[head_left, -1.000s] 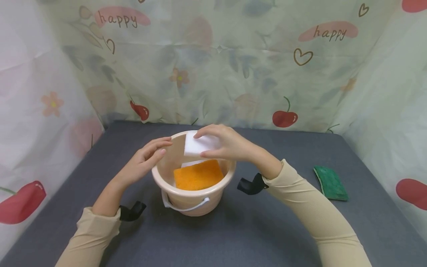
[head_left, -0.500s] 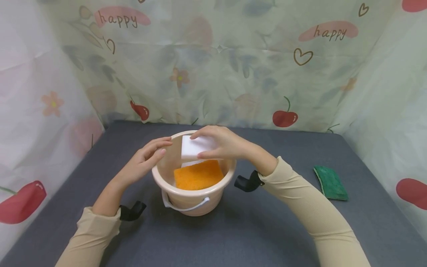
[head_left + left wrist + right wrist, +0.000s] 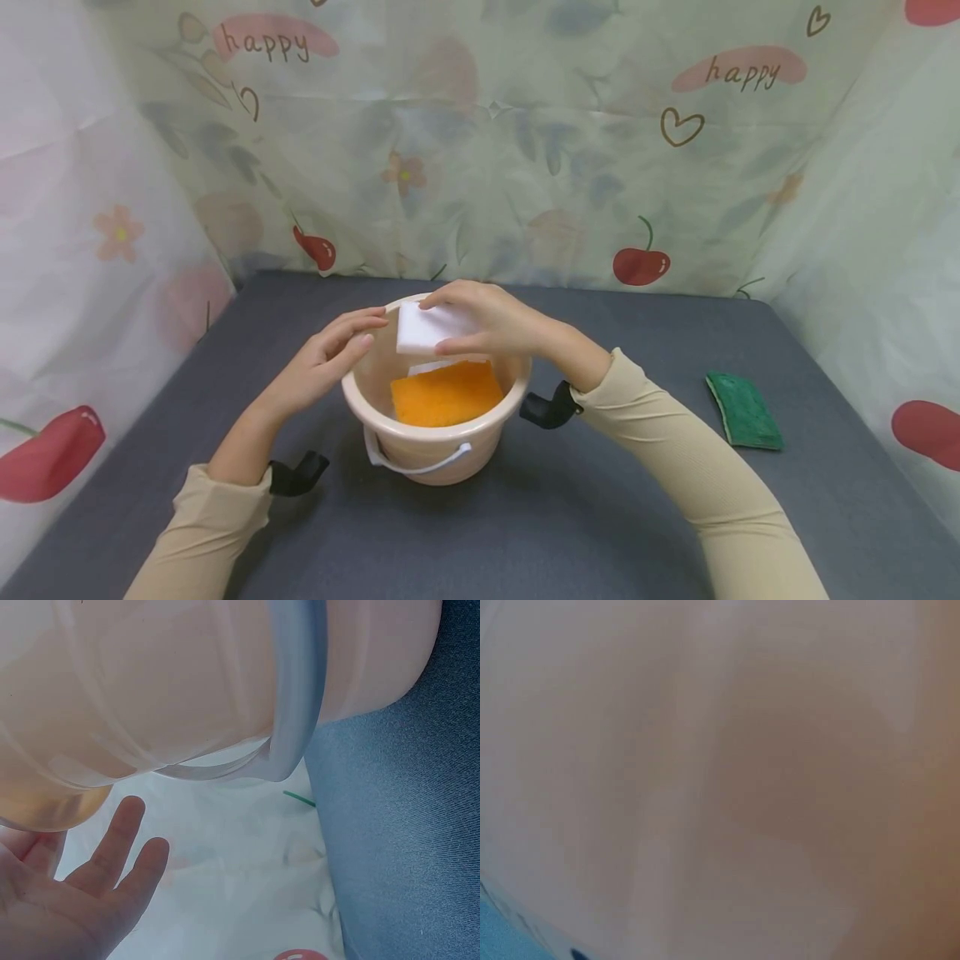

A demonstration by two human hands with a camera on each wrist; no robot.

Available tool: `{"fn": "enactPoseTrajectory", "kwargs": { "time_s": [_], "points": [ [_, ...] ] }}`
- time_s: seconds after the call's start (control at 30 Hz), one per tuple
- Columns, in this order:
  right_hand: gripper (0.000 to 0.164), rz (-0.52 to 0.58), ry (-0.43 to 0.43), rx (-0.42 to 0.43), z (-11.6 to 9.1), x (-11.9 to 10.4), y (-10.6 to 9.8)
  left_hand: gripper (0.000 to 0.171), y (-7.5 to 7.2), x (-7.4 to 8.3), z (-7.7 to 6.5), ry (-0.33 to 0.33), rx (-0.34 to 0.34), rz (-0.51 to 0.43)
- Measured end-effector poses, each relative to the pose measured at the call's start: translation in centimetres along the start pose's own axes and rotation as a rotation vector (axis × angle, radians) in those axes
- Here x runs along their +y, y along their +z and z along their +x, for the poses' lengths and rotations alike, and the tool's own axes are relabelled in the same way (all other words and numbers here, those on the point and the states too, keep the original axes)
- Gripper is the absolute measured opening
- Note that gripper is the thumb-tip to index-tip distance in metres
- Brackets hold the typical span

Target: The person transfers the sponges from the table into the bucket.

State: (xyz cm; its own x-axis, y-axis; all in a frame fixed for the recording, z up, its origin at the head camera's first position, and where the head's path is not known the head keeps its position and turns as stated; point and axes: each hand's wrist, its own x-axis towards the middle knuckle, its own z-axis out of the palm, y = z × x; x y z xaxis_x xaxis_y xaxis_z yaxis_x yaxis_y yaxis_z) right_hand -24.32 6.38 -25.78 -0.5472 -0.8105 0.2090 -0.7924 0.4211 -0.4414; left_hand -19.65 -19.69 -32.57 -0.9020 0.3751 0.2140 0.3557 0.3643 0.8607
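Note:
A pale peach bucket (image 3: 442, 454) with a white handle (image 3: 427, 467) stands mid-table. In the head view my right hand (image 3: 498, 321) pinches a white sponge (image 3: 417, 332) between thumb and fingers, over the bucket's mouth towards the far side. Below it, inside the bucket, lie an orange sponge (image 3: 446, 396) and another white piece (image 3: 427, 367), mostly hidden. My left hand (image 3: 330, 358) is at the left rim, its fingertips at or just over the edge; the left wrist view shows the fingers (image 3: 112, 847) extended beside the rim. Only the bucket's blurred wall (image 3: 705, 780) fills most of the right wrist view.
A green sponge (image 3: 744, 411) lies on the right part of the dark grey table (image 3: 585, 517). Patterned curtains (image 3: 495, 167) close off the back and both sides. Black wrist mounts (image 3: 551, 406) stick out under both forearms.
My right hand has moved a little to the left with the white sponge, across the bucket's mouth. The left hand, bucket and green sponge stay where they were.

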Motion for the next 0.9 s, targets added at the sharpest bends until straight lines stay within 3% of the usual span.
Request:
{"fn": "enactPoseTrajectory", "kwargs": {
  "time_s": [0.27, 0.43, 0.7, 0.9],
  "points": [
    [0.046, -0.020, 0.033, 0.001, -0.5, 0.3, -0.3, 0.038, 0.0, -0.1, 0.0, 0.019, 0.001, -0.002],
    [0.044, 0.024, 0.075, 0.029, -1.7, 0.7, -0.7, 0.038, 0.0, -0.2, 0.0, 0.022, 0.005, 0.010],
    [0.041, 0.068, 0.072, 0.166, -4.8, 2.1, -1.4, 0.038, 0.0, -0.2, 0.0, 0.025, 0.010, 0.014],
    [0.040, 0.054, 0.172, 0.229, -7.9, 3.3, -2.1, 0.038, 0.0, -0.2, 0.0, 0.027, 0.015, 0.020]
  ]
}}
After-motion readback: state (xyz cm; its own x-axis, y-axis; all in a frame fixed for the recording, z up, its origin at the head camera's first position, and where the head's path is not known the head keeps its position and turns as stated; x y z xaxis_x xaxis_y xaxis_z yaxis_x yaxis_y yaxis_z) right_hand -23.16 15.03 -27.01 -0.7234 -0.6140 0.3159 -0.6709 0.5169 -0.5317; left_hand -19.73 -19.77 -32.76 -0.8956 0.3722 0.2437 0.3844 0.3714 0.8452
